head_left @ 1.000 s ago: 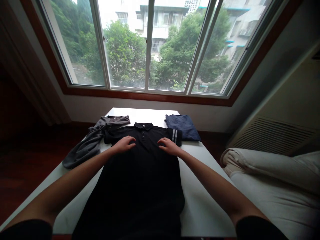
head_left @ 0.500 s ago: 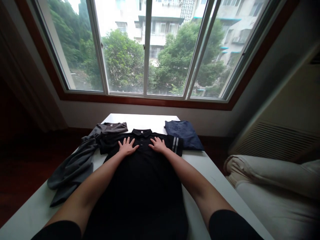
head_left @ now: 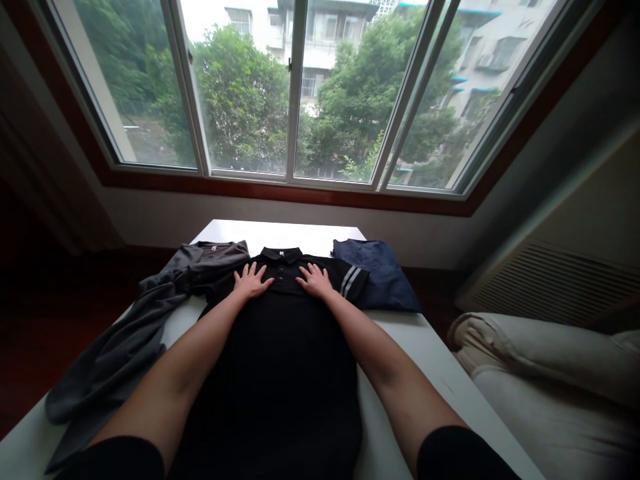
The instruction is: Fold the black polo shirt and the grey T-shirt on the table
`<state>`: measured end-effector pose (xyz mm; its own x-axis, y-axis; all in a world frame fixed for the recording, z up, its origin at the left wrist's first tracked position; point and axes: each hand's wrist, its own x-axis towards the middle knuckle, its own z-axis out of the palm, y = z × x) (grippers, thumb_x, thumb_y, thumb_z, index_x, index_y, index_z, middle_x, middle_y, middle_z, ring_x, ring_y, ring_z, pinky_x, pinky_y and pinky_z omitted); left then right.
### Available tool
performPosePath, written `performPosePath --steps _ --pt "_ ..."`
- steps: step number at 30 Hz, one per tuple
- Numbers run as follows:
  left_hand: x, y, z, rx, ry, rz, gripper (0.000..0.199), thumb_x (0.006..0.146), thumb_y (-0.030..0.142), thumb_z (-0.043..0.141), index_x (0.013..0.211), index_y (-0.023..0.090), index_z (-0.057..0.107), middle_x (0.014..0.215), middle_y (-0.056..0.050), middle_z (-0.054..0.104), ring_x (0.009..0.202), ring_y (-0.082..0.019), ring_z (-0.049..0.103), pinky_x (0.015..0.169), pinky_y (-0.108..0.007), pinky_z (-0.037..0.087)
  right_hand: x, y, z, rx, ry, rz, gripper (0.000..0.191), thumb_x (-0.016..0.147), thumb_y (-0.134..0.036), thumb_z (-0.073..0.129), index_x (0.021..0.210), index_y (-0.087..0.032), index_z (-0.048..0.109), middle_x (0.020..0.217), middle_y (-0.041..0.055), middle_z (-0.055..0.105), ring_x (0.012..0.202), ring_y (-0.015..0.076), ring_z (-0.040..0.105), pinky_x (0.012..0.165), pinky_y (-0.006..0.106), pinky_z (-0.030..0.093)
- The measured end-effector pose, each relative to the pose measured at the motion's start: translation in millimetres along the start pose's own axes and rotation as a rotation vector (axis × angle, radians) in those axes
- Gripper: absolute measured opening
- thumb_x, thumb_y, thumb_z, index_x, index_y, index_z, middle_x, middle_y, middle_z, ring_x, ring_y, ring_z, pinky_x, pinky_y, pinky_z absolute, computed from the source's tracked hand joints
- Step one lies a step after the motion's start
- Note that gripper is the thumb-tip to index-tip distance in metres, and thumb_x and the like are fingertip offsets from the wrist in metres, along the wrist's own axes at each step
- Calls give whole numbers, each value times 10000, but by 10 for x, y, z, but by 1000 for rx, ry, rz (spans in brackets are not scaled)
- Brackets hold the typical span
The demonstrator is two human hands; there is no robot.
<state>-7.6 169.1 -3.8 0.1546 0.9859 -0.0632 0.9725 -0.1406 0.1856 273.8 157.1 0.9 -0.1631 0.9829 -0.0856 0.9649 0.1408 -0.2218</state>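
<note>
"What do I have under the hands?"

"From my seat I see the black polo shirt (head_left: 280, 360) laid out on the white bench (head_left: 300, 233), collar (head_left: 282, 255) towards the far end. My left hand (head_left: 253, 281) is palm down on the left of its chest, fingers spread."

"And my right?"

"My right hand (head_left: 314, 280) lies the same way on the right of the chest, fingers spread too. The buttons (head_left: 281, 274) run between the two."

"Go outward for me."

"The right sleeve (head_left: 354, 281) has two pale stripes and reaches the navy cloth (head_left: 383, 273), which lies flat at the far right of the bench. On the left, a grey garment (head_left: 110, 373) is beside the shirt, its neckline at the far end and its loose folds trailing to the near left edge."

"Past the bench?"

"I get a wide window (head_left: 295, 182) across the far side, with green trees (head_left: 243, 100) and a pale building outside. To the right I make out cream cushions (head_left: 555, 347); to the left, a dim curtain (head_left: 50, 167). The shirt's lower part is too dark for me to read."
</note>
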Motion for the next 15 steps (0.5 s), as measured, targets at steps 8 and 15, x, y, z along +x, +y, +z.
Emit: performPosePath --steps 8,15 --pt "132 0 -143 -11 58 22 779 1022 685 304 1652 233 373 1748 -143 212 1606 -416 119 1230 -711 123 198 175 -347 96 123 -111 514 1045 -488 518 1491 -242 587 1577 106 523 1486 266 413 1240 405 266" --pt "-696 753 -288 -84 169 539 487 1025 431 532 1451 207 601 1580 -136 501 1453 -313 439 1221 -482 322 -271 1103 -853 -31 474 308 453 991 -450 573 1347 -183 658 1339 202 629 1291 368 527 1080 466 411"
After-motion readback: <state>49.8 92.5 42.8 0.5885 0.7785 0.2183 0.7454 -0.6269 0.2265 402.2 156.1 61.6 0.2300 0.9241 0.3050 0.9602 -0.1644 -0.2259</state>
